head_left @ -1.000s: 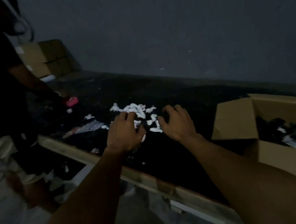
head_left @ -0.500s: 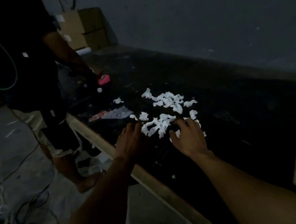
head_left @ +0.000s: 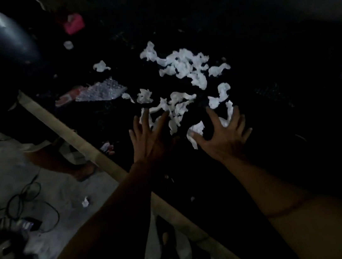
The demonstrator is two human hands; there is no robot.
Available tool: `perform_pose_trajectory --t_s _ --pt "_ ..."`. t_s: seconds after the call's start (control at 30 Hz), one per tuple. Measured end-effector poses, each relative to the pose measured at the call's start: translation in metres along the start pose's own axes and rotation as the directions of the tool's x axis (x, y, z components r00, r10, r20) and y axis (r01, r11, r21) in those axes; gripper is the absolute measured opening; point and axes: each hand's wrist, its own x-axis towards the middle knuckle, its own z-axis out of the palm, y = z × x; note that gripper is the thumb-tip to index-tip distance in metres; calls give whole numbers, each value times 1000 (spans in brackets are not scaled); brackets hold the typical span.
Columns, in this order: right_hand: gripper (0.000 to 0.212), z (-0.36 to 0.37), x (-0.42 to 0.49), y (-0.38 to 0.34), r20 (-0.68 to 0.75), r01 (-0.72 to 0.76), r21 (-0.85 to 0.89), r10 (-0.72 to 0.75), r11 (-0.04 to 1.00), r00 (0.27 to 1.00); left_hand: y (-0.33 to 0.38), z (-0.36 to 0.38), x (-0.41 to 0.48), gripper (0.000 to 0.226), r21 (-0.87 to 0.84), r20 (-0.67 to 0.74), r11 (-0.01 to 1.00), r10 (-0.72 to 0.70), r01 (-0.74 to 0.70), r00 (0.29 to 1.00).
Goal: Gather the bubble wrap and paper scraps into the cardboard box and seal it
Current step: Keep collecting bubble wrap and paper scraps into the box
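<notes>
Several white paper scraps (head_left: 183, 66) lie scattered on the black table top (head_left: 270, 94). A clear piece of bubble wrap (head_left: 102, 91) lies left of them, beside a red scrap (head_left: 66, 98). My left hand (head_left: 150, 137) reaches palm down with fingers spread, its fingertips at the near edge of the scraps. My right hand (head_left: 223, 132) is spread the same way; its fingers lie over a few scraps, one of them (head_left: 195, 131) by the thumb. Neither hand holds anything. The cardboard box is out of view.
The table's pale wooden edge (head_left: 75, 137) runs diagonally from upper left to lower right. Another person's leg and foot (head_left: 65, 162) stand by that edge. A pink object (head_left: 74, 24) lies at the far left. Cables (head_left: 31, 202) lie on the grey floor.
The view has swung left and down, so the cardboard box has left the frame. Both hands have uncurled and now lie flat with fingers spread at the scraps.
</notes>
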Motion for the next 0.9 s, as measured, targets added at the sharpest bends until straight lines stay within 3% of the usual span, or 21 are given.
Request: perform_pose_trajectory --t_s 0.1,0.2,0.3,0.43,0.53,0.67,0.77,0.9 --pt "83 15 19 3 104 33 -25 -30 999 994 -6 16 29 78 -13 96 996 85 -84 992" --pt "64 30 22 5 112 83 -4 -82 997 990 -12 34 50 70 25 161 987 153 -159 975" --pt "39 40 20 4 29 206 86 -209 975 978 -16 49 57 45 -20 25 954 300 -299 954" --pt "31 35 22 -5 0 222 106 -223 969 975 -21 50 62 27 -151 -105 916 359 -372 927" --pt "37 24 22 -11 -9 102 196 -103 975 995 -12 32 61 38 -259 -59 905 334 -338 941" --pt "42 1 44 -20 -93 -10 353 46 935 995 -3 3 77 53 -307 -42 936 165 -170 985" --pt "43 -6 62 -34 -111 61 316 -27 947 993 -8 -10 100 44 -174 -163 977 96 -125 982" --pt "42 16 80 -59 -152 196 165 -172 967 973 -24 -6 124 53 -85 -72 996 16 -23 997"
